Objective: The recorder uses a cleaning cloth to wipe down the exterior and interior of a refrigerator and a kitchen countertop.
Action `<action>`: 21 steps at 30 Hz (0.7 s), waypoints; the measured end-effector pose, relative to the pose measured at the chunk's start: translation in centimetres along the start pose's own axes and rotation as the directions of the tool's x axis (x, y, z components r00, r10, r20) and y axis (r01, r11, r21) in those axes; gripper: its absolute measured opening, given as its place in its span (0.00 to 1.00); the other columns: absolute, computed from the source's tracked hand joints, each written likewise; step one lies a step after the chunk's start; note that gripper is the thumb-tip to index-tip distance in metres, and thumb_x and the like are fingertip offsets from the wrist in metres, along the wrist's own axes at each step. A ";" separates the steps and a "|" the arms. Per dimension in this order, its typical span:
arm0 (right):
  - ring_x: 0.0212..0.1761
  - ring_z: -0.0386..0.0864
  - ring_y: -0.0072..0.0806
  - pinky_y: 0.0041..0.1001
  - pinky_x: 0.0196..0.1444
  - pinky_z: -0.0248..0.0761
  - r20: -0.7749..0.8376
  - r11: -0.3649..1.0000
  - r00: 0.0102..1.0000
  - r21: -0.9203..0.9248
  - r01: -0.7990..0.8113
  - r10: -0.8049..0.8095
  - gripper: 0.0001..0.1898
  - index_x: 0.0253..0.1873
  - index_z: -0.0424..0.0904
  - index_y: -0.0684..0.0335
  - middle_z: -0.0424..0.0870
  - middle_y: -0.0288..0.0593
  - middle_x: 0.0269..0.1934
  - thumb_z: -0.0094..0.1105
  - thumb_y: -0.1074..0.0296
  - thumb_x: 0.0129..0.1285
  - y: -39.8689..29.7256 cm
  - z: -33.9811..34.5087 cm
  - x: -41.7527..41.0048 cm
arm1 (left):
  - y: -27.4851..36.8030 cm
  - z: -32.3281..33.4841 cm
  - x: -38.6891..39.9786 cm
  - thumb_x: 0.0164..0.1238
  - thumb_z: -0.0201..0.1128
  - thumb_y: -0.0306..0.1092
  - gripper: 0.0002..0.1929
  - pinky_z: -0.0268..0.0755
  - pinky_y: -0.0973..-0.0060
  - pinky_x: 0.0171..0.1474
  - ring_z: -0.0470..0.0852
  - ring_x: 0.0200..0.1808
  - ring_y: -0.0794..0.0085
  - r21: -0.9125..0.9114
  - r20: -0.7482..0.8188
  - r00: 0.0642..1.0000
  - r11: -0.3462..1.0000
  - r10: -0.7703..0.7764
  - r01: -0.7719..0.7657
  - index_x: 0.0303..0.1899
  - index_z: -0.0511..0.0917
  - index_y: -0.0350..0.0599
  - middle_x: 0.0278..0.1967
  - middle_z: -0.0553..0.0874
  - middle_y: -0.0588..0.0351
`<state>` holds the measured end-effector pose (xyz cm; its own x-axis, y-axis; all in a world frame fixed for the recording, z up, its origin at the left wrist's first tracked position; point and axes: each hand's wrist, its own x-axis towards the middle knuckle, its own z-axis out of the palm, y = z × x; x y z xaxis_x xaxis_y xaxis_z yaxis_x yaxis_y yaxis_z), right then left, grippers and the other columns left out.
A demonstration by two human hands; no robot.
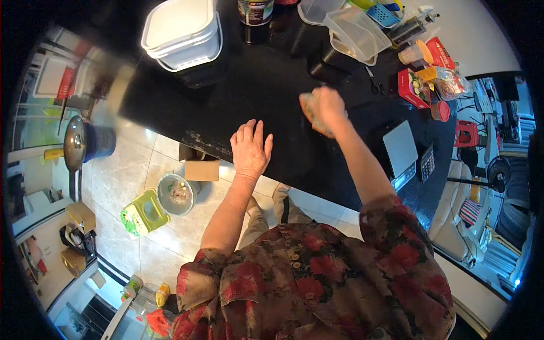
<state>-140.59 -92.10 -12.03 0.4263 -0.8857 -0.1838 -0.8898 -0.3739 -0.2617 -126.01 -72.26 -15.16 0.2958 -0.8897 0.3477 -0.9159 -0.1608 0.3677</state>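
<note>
My right hand [328, 106] grips a cleaning cloth [309, 108] with an orange edge and presses it on the glossy black tabletop [272, 91]. Part of the cloth is hidden under my fingers. Palm down near the table's front edge rests my left hand [251, 146], with its fingers a little apart and nothing in it. To the right of the cloth lies a pair of black-handled scissors [374, 80]. A flat-topped kitchen scale [400, 148] and a calculator [427, 163] sit beyond my right forearm.
A lidded white bucket [180, 34] stands at the back left. Clear plastic containers [357, 34] are stacked at the back right, near a red box [412, 88] and a red-lidded jar [440, 111]. On the floor are a grey waste bin [176, 193] and a yellow-green plastic container [146, 212].
</note>
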 end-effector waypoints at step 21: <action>0.51 0.72 0.35 0.32 0.59 0.69 -0.170 0.907 0.949 0.290 0.307 -0.267 0.10 0.49 0.85 0.53 0.77 0.39 0.46 0.55 0.70 0.68 1.5 1.1 -1.5 | 0.1 -0.9 0.3 0.66 0.61 0.40 0.20 0.62 0.59 0.61 0.73 0.58 0.55 0.007 0.029 0.999 1.000 -0.019 0.019 0.56 0.76 0.40 0.56 0.76 0.49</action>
<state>-142.35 -90.96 -13.22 0.6139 -0.7873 0.0568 -0.6285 -0.5311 -0.5683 -125.73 -72.11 -14.24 0.3050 -0.8985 0.3159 -0.9121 -0.1801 0.3684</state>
